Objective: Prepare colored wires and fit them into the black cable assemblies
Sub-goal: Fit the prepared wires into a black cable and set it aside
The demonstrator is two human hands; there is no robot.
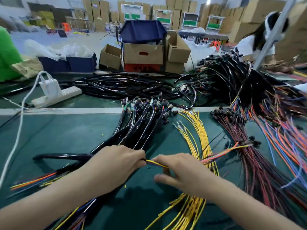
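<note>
Yellow wire [157, 163], with a darker strand alongside, runs taut across the short gap between both hands, low centre of frame.

- Left hand [116, 161]: fingers curled, pinching the near end of a black cable assembly [79, 156] right where the wire enters its sleeve.
- Right hand [181, 170]: fingertips closed on the wire's other end, thumb stretched out beneath. Motion blur; exact grip unclear.
- Just above the left hand: fan of black assemblies [137, 128], connector ends toward mid-frame.
- Right of the hands: loose yellow wire bundle [197, 135], crimped tips pointing up-frame; more of it at bottom centre.
- Far right: heap of red, blue and orange wires [259, 163].
- All on a green mat [66, 135]. Upper left: white power strip [63, 95]. Upper centre: black tubing pile [126, 85], cardboard boxes [143, 54].

Step, as judged: feeding one yellow wire into a sleeve. Next move calls for holding the sleeve end steady and keeping the wire straight so it slides without kinking.
</note>
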